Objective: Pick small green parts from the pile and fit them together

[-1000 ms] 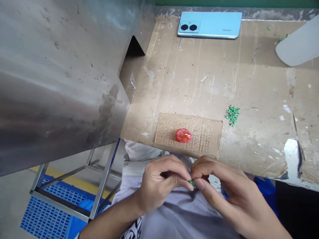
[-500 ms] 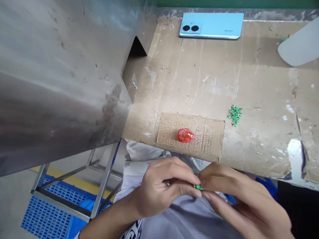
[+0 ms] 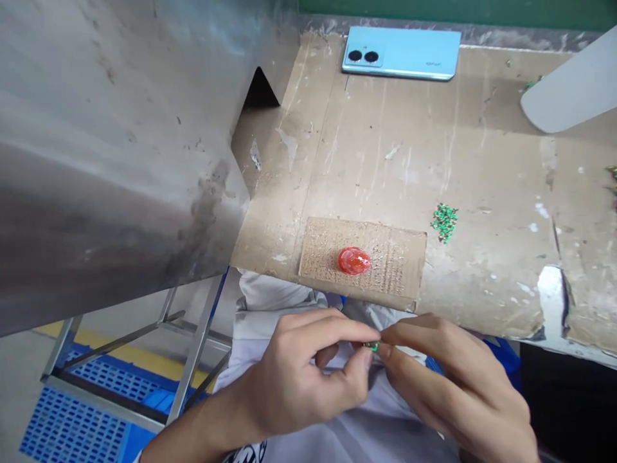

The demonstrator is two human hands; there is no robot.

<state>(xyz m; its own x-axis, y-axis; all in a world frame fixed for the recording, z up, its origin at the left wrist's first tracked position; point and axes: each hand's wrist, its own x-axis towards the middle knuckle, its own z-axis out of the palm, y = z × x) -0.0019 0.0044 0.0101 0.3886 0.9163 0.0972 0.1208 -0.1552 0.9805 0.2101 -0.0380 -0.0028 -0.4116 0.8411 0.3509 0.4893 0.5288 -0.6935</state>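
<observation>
Green pc (image 3: 371, 346) — L hand (image 3: 308, 373) thumb/index gap wider vs b4.

There are two hands (image 3: 315, 373), one phone (image 3: 409, 53), one cardboard pad (image 3: 402, 257), one red oval piece (image 3: 354, 261).

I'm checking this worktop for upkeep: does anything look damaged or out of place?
Yes. The brown table covering is torn near the front edge on the right, baring a pale patch. Some green bits lie by the white object, well away from the green pile, so they look stray.
</observation>
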